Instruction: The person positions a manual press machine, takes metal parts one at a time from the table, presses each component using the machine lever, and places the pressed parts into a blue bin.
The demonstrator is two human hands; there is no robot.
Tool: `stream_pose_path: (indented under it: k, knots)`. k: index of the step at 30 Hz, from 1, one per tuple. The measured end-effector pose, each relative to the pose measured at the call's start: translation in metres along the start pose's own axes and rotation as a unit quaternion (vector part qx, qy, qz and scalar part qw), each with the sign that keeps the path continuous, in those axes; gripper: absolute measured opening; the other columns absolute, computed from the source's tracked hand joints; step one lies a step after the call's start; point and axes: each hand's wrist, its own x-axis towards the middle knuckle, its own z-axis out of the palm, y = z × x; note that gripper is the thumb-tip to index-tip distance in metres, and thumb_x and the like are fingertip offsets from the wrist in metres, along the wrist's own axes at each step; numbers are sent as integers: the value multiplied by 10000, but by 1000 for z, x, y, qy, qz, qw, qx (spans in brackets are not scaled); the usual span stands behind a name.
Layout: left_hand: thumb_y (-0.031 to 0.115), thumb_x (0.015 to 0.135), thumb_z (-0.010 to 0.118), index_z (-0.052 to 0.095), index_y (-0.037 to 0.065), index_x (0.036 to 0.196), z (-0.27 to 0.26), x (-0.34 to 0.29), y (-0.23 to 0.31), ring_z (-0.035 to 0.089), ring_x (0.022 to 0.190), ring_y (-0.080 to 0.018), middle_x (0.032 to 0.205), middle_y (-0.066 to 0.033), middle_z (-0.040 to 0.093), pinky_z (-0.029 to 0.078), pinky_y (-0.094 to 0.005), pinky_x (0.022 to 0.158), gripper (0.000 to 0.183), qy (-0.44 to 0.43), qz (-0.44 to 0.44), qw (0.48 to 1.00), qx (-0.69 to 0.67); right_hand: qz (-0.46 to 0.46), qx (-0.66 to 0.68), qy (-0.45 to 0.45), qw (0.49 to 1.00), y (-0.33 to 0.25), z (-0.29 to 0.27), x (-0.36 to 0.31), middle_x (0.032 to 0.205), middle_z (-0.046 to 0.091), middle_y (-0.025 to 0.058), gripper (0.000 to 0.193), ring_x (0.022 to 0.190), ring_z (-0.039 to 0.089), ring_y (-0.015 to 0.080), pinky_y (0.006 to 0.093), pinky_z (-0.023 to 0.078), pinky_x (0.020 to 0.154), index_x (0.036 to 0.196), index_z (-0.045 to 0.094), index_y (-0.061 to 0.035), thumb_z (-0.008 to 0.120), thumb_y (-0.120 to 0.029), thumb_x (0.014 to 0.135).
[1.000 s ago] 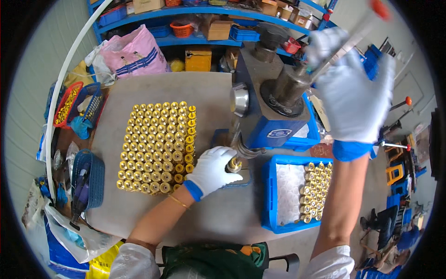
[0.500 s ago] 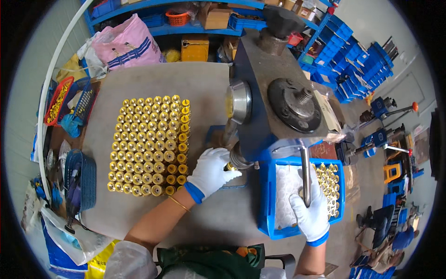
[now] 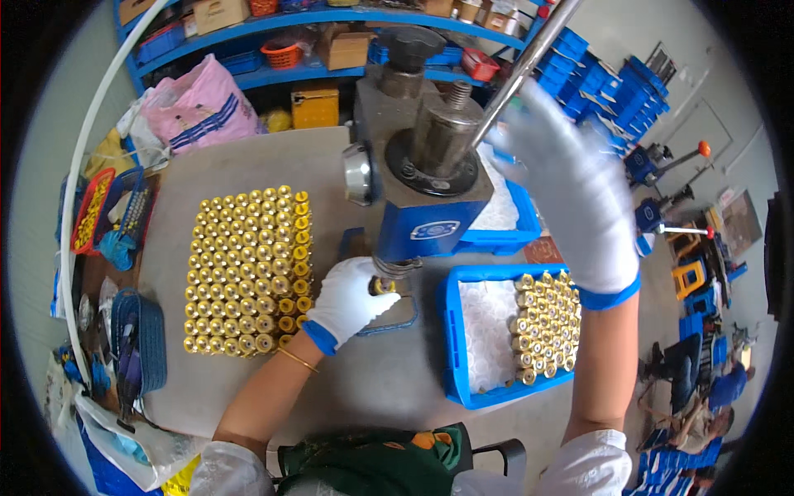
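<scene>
Packages and labels on view. At 11 o'clock, a pink plastic bag with dark stripes (image 3: 201, 110) slumps at the far edge of the counter (image 3: 273, 157). At 12 o'clock, a yellow rectangular box (image 3: 314, 106) stands beside it under the blue shelf (image 3: 273, 21), which carries brown cardboard cartons (image 3: 217, 12) and a further carton (image 3: 346, 50) lower down. Near centre, a small oval blue-and-white label (image 3: 436, 231) sits on the blue front of the press (image 3: 430, 236). No screens show.

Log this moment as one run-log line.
left hand: holds small brass part under blue hand press | right hand: on steel lever
</scene>
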Motion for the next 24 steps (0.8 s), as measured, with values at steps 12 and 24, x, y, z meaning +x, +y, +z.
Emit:
stream_pose_path:
  k: [12, 24]
  knots:
    - [182, 704, 851, 689, 58, 944, -95, -47, -67, 557, 1201, -338, 1204, -139, 633, 434, -412, 1043, 315, 105, -27, 986, 125, 239, -776, -219, 541, 126, -96, -156, 806, 706, 140, 322, 798, 685, 335, 479, 526, 726, 782, 733, -98, 651, -407, 821]
    - [337, 740, 798, 738, 165, 1060, -97, -89, -72, 434, 1306, -380, 1316, -121, 581, 280, -544, 1113, 368, 10, -27, 958, 286, 79, -657, -179, 728, 105, -49, -98, 792, 695, 147, 263, 788, 670, 350, 504, 529, 719, 1029, 663, -106, 710, -286, 843]
